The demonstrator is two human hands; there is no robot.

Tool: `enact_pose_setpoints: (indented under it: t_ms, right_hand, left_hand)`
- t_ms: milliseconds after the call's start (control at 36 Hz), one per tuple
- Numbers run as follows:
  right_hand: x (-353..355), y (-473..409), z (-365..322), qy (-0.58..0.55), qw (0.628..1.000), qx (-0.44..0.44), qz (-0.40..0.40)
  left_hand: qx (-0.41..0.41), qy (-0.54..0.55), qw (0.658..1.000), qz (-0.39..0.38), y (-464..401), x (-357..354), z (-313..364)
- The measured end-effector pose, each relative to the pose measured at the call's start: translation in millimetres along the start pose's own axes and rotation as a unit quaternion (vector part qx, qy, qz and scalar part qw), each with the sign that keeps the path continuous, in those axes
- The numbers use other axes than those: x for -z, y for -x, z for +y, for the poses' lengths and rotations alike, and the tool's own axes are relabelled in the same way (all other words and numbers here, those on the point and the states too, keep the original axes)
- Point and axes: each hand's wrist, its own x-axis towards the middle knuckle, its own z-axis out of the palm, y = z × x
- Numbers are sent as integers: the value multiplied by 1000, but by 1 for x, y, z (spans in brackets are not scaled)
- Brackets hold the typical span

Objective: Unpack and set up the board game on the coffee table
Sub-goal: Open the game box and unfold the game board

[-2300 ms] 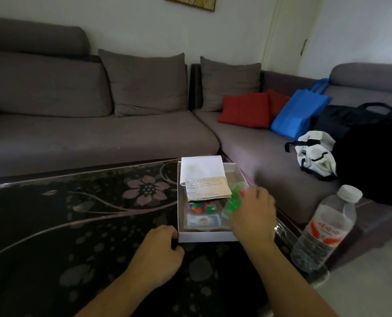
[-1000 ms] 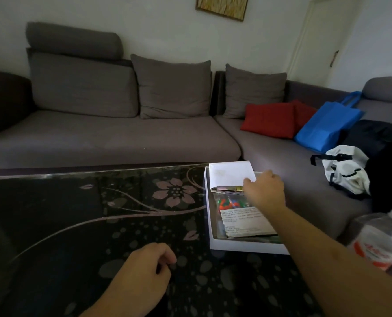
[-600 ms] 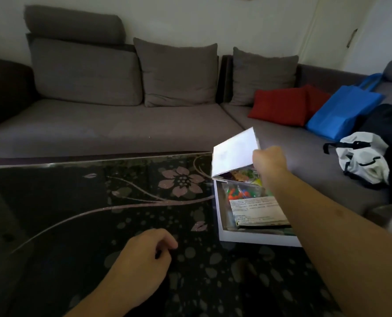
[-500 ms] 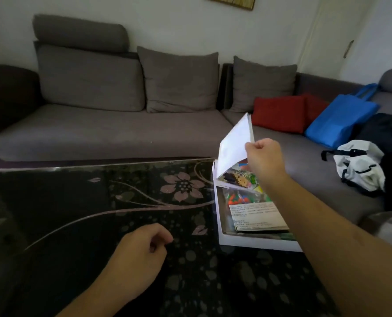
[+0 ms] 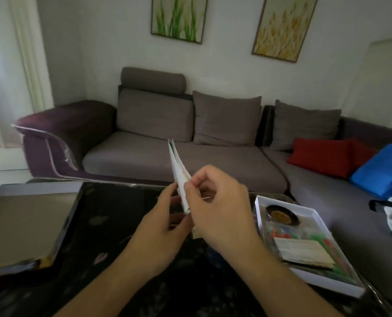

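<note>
Two hands meet on the folded board (image 5: 177, 170), held above mid-worktop (image 5: 112, 216): the right hand (image 5: 217, 202) pinches its lower edge, the left hand (image 5: 165, 229) grips beside it. Its long axis stands nearly upright, leaves rising from both grips, ready to unfold.

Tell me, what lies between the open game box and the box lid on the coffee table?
In the head view, both hands, left and right, hold the folded board upright there, above dark tabletop.

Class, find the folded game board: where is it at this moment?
In the head view the folded game board is at centre frame, held edge-on above the coffee table between the left hand and right hand, left of the open box.
</note>
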Motion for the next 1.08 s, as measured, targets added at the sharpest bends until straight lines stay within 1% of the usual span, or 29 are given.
enact_pose_setpoints:
  t_ms: [56, 139, 222, 278, 361, 417, 528, 583, 639, 722, 778, 833, 861, 889, 944, 1028, 1056, 1083]
  right_hand:
    - [-12, 3, -6, -11, 1000, 6, -28]
    - [-24, 7, -8, -23, 998, 7, -64]
    - [-41, 11, -10, 9, 996, 13, -90]
    - [-51, 14, -9, 24, 993, -2, -118]
    - [-65, 18, -6, 33, 989, -23, -142]
    - [-71, 17, -5, 45, 987, -32, -153]
    - [-80, 18, -5, 72, 975, -40, -206]
    - [-87, 22, -2, 98, 966, -37, -235]
    - [-92, 27, 3, 125, 961, -35, -243]
    - [-94, 34, 8, 151, 957, -52, -241]
    - [-93, 38, 10, 130, 957, -84, -244]
    - [-91, 43, 7, 112, 952, -104, -264]
    - [-90, 46, 5, 122, 947, -102, -280]
    - [-88, 49, 2, 151, 939, -88, -297]
    - [-86, 53, -10, 252, 909, -16, -331]
    - [-87, 56, -22, 342, 873, 114, -329]
    - [-87, 55, -25, 362, 861, 147, -326]
    - [-87, 54, -27, 377, 850, 171, -327]
  left_hand:
    - [7, 22, 1000, 1, 15, 14, -6]
    - [29, 28, 999, 6, 34, 33, -20]
    - [70, 58, 996, 10, 50, 56, -45]
    - [91, 72, 993, 16, 56, 65, -56]
    - [104, 46, 992, 59, 62, 75, -67]
    - [111, 8, 991, 77, 62, 79, -72]
    - [139, -103, 982, 72, 61, 81, -80]
    - [157, -117, 978, 65, 61, 80, -83]
    - [173, -127, 975, 62, 63, 78, -83]
    - [151, -225, 960, 77, 66, 79, -91]
    - [131, -274, 948, 93, 67, 79, -92]
    - [99, -318, 937, 107, 69, 80, -93]
    - [78, -351, 926, 116, 69, 79, -91]
    - [60, -392, 911, 110, 69, 78, -89]
    - [13, -452, 886, 100, 70, 76, -84]
    - [-83, -499, 858, 85, 68, 72, -89]
    - [-105, -505, 852, 90, 68, 70, -95]
    - [-106, -504, 853, 84, 69, 68, -97]
